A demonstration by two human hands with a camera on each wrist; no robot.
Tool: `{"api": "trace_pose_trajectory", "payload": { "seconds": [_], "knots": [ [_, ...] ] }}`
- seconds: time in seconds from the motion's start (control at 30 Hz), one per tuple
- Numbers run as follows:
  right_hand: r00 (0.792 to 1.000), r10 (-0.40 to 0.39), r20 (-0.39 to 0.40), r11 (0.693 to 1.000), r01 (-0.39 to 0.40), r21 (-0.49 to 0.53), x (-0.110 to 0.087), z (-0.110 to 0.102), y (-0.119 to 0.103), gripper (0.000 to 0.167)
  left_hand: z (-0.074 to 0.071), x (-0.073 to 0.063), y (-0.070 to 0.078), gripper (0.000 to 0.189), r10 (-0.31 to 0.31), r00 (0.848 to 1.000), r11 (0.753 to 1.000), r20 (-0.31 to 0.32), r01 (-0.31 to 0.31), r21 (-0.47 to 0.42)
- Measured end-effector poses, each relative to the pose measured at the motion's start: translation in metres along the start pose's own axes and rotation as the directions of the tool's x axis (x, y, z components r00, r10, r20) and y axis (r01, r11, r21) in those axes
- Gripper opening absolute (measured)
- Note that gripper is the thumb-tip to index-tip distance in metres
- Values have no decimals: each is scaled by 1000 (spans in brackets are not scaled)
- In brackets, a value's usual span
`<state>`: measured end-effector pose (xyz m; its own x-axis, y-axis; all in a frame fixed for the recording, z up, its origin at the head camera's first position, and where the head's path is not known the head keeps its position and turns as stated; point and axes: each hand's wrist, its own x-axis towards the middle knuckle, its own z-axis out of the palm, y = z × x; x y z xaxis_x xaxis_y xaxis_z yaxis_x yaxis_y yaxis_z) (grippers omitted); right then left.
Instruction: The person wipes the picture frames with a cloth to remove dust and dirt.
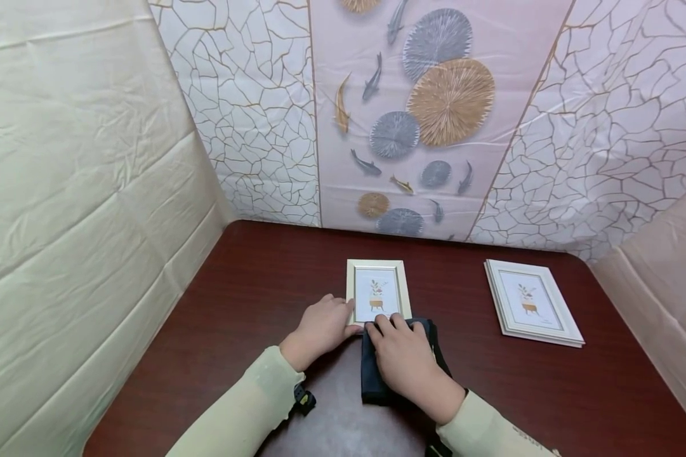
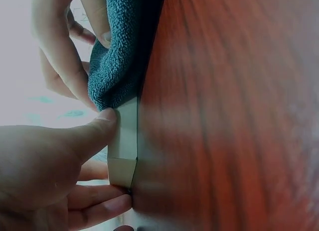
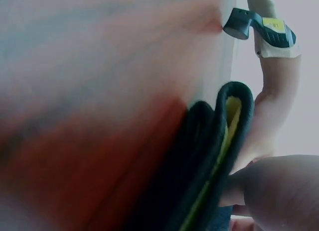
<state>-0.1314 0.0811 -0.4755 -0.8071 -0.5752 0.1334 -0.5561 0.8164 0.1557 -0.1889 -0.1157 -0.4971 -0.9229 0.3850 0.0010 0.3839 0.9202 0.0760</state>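
Observation:
A cream picture frame (image 1: 379, 295) with a potted-plant print lies face up on the table. My left hand (image 1: 322, 324) holds its near left corner; in the left wrist view the thumb is on the near edge (image 2: 123, 134) and the fingers are along the side. A folded dark blue cloth (image 1: 377, 384) lies against the frame's near edge and overlaps it slightly. My right hand (image 1: 402, 355) is on top of this cloth, gripping its far end with bent fingers. The right wrist view shows the cloth's folded layers (image 3: 234, 111), with a yellow strip inside.
At the right of the dark red wood table (image 1: 251, 266) lies a stack of similar white picture frames (image 1: 530, 301). Patterned fabric (image 1: 400, 178) hangs behind the table, and pale fabric walls stand on both sides.

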Motion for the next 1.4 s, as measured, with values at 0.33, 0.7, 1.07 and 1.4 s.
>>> {"api": "trace_pose_trajectory", "payload": {
  "seconds": [0.33,0.7,1.07,1.4],
  "knots": [
    [1000,1,1,998,-1,62,-2,0,13,38,-2,-1,0,61,0,1000,1000,-9,0,-5],
    [1000,14,-25,998,-13,62,-11,-1,28,36,0,-1,-1,60,10,1000,1000,-24,-10,5],
    [998,29,-54,999,-27,39,-19,0,48,38,4,0,-3,59,20,999,1000,-40,-20,12],
    [995,51,-90,998,-47,45,-29,3,64,36,0,-3,-2,60,10,999,1000,-32,-10,-6]
  ]
}}
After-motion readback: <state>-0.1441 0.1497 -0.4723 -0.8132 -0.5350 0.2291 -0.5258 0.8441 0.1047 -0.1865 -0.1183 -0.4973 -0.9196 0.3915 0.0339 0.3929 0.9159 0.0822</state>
